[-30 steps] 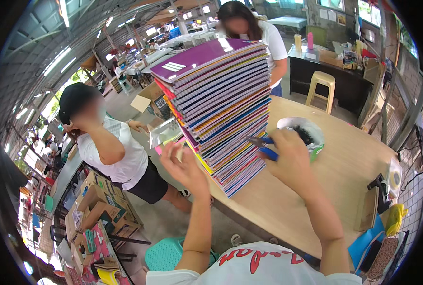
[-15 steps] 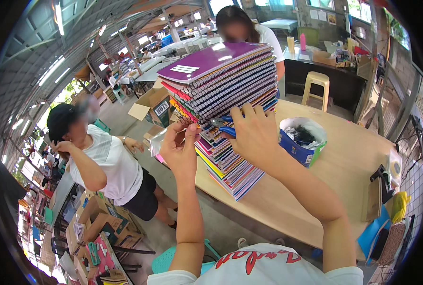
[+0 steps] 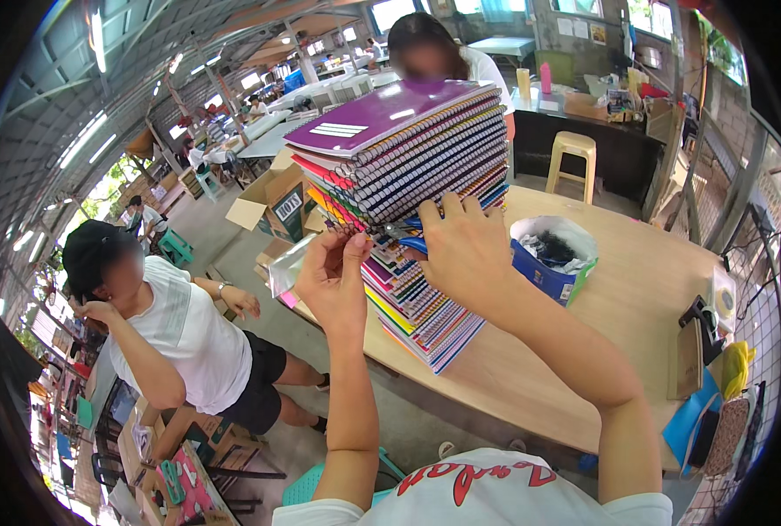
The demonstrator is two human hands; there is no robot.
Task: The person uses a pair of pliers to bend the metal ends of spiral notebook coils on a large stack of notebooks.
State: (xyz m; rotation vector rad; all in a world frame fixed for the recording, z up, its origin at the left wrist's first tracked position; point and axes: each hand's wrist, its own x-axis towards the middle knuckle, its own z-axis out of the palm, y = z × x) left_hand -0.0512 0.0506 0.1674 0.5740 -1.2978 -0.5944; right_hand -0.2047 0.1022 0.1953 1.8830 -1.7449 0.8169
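Between both hands' fingers (image 3: 447, 219), notebook stack (image 3: 408, 175)

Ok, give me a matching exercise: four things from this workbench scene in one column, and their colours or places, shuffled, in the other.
Things:
1. top notebook of the stack
2. stool
3. box on the table
4. left hand

Colours or places:
A. pale yellow, standing behind the table
B. blue, holding dark pieces
C. purple cover with a white label
D. at the spiral edge of the stack, left of the right hand

Pairs: 1-C, 2-A, 3-B, 4-D
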